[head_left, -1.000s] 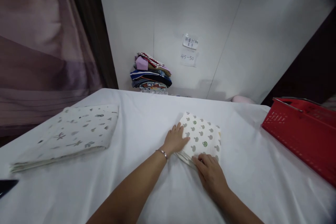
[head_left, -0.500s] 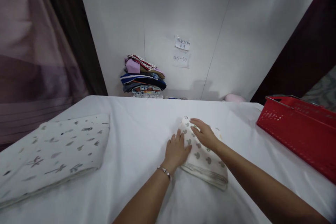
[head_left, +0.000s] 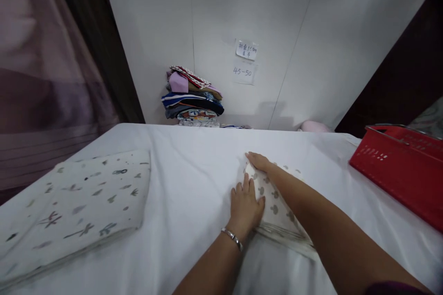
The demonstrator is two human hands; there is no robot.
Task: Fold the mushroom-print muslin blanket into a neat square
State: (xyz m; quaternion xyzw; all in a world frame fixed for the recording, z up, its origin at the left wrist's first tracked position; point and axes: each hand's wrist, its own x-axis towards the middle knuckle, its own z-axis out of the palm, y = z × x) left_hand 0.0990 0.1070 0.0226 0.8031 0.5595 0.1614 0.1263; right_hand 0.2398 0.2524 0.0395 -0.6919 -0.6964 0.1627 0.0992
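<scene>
A folded white cloth with grey mushroom-like prints (head_left: 274, 209) lies on the white-covered table, partly hidden under my right arm. My left hand (head_left: 245, 205) rests on its left edge, fingers spread and pointing away from me. At the far left corner of the cloth is my right hand (head_left: 259, 161), laid flat with fingers stretched out to the left. Several layers show along the near edge of the cloth. A second folded white cloth with plant-like prints (head_left: 93, 198) lies flat at the left, apart from both hands.
A red plastic basket (head_left: 398, 170) with a metal handle stands at the right edge of the table (head_left: 194, 170). Behind the table, a stack of folded fabrics (head_left: 193, 99) leans near the wall. Paper notes (head_left: 245, 73) are fixed to the wall. A curtain (head_left: 65, 64) hangs at left.
My right hand has moved left and away from me to the cloth's far left corner, its forearm now covering more of the cloth. The left hand stays at the left edge. The view has shifted slightly.
</scene>
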